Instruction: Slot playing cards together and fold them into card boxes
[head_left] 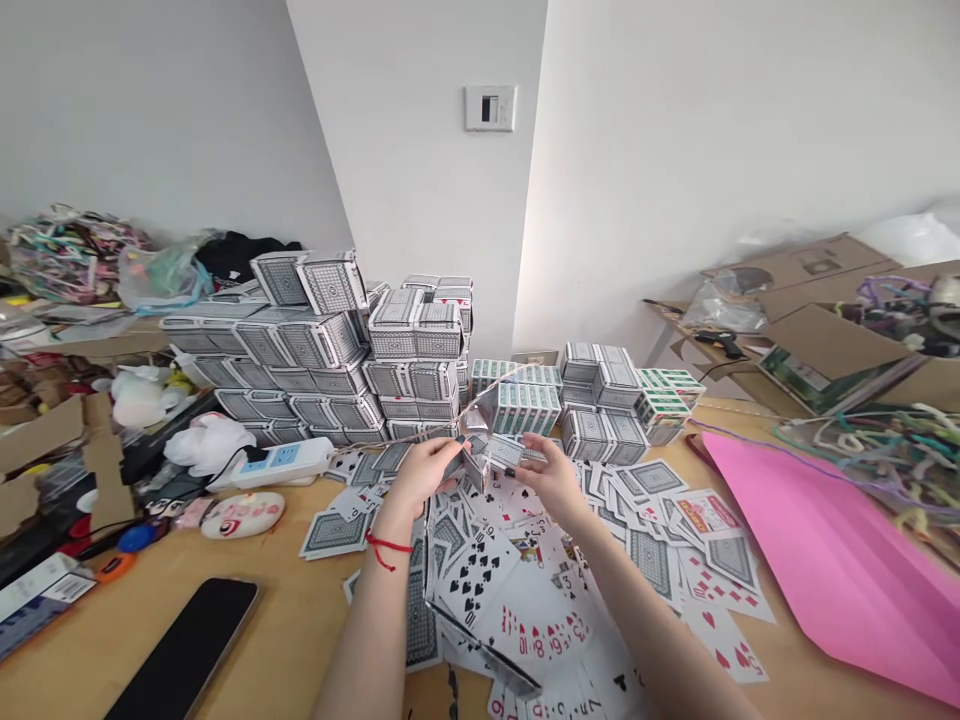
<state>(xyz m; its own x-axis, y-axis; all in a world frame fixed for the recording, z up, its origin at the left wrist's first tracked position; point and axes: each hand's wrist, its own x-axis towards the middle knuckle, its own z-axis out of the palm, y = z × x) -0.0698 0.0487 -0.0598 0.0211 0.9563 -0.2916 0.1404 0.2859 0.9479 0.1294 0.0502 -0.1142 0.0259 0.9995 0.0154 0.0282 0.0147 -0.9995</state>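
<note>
At the hub of the clock face, folded card: a small, grey-backed folded card [476, 467] stands between the two hands, above the loose cards.
Left hand: the left hand [429, 475], coming up from seven o'clock, pinches the folded card with its fingertips; a red cord [390, 550] circles the wrist.
Right hand: the right hand [551, 475], coming up from five o'clock, has its fingers curved beside the folded card; whether they grip anything, I cannot tell.
Loose cards: playing cards [472, 575] overlap thickly at six o'clock, a ten of spades face up among them, and spread out to four and eight.
Card blocks: a tall, stepped wall of grey card blocks [322, 345] rises at ten to eleven o'clock; green-patterned blocks [517, 400] sit just past twelve, and a lower grey stack [607, 430] at two.
Pink sheet: a bright pink sheet [840, 560] lies between three and four o'clock.
Phone: a dark-screened phone [187, 650] lies at eight o'clock.
Power strip: a white power strip [285, 460] with blue sockets lies at nine o'clock.
Wall switch: a white switch plate [490, 108] is high at twelve o'clock.
</note>
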